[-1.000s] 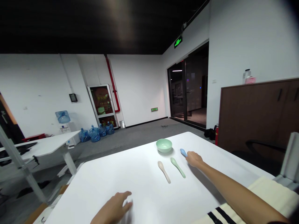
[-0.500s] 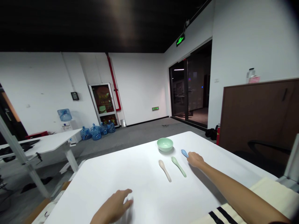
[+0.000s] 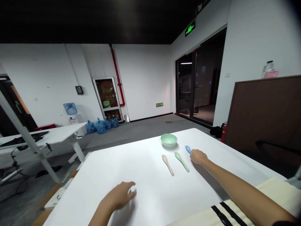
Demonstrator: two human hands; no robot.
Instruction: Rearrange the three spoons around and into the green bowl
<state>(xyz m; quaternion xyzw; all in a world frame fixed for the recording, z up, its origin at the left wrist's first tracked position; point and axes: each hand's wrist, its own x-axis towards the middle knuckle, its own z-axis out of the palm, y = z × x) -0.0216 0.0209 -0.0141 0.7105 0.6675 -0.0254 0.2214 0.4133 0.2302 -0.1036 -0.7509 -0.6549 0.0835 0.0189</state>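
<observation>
Dark glass doors [image 3: 196, 83] stand behind a white table [image 3: 131, 160], where my right hand [image 3: 198, 156] is clamped on a blue spoon [image 3: 188, 149] right of a green bowl [image 3: 168, 141]. A beige spoon [image 3: 167, 165] and green spoon [image 3: 182, 162] lie between my hands; my left hand [image 3: 120, 195] hovers, thumb and fingers apart.
</observation>
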